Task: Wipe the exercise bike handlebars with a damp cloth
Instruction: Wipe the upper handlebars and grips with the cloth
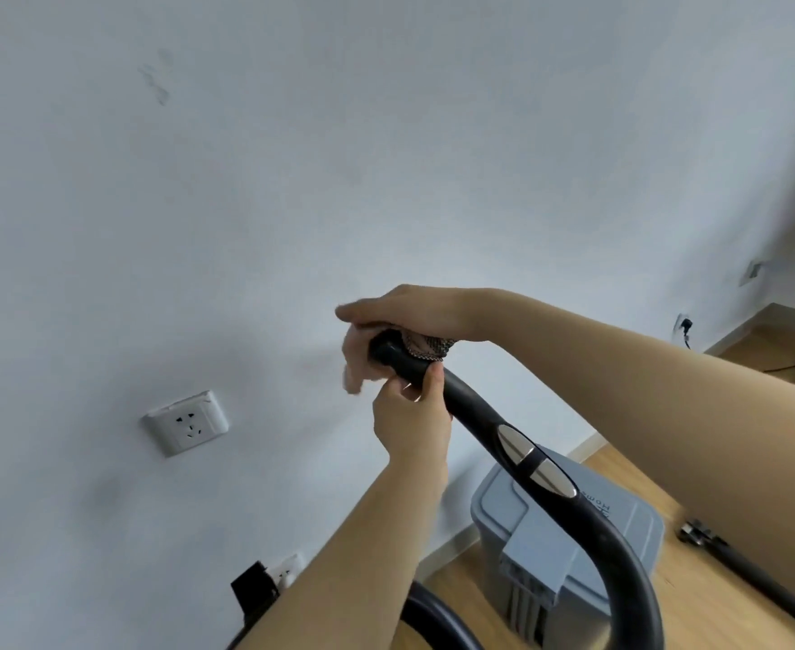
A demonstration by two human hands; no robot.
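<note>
Probably a home room: plain white wall (292,180) with white wall socket (185,422), light wooden floor (658,471), grey plastic lidded bin (569,546).

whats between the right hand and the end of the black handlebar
A grey netted cloth, bunched under the right hand atop the black curved handlebar, seen in the head view.

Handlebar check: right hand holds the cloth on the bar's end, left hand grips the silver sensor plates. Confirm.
Not quite. In the head view the left hand grips the black handlebar just below the cloth, above the silver plates. Right hand as stated.
</note>
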